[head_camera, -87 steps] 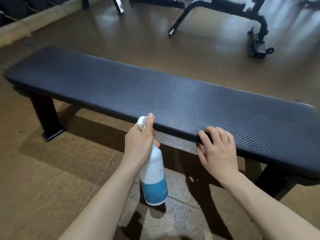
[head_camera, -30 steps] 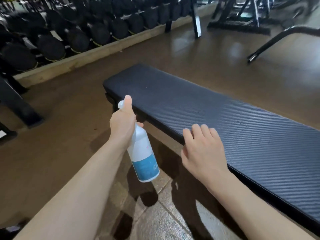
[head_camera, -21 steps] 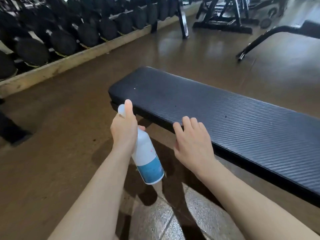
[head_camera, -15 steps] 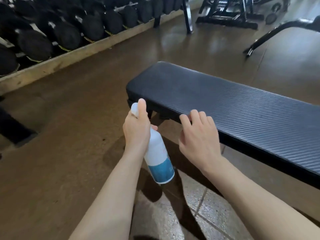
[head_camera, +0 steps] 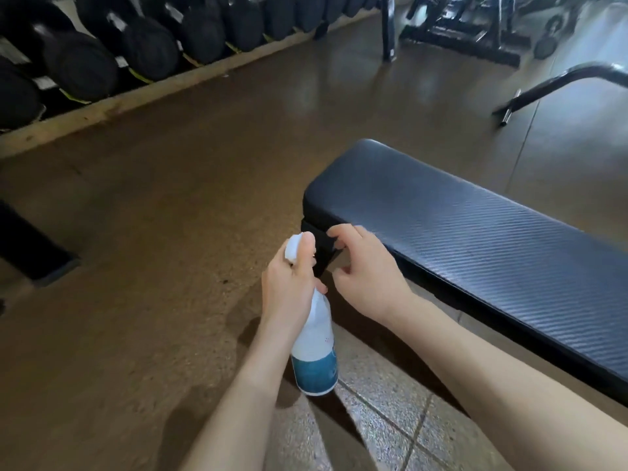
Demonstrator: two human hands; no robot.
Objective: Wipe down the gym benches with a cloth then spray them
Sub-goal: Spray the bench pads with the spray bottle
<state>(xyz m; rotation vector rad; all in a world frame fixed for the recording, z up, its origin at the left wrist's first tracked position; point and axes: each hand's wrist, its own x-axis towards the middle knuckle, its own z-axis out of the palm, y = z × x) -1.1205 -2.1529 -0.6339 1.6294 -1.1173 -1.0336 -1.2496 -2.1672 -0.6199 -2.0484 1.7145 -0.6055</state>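
Item 1: spray bottle (head_camera: 314, 348), centre frame, gripped by left hand (head_camera: 289, 287), thumb atop nozzle, likely for spraying. Right hand (head_camera: 368, 277) loosely curled, empty, beside worktop (head_camera: 475, 239).

Gym floor, weights area. Row of black dumbbells (head_camera: 112, 49) on a low rack along the far-left wall. Flat padded bench (head_camera: 482, 246) with ribbed black upholstery at right. Black steel equipment frames (head_camera: 462, 32) at top right. Brown floor (head_camera: 170, 205), glossy.
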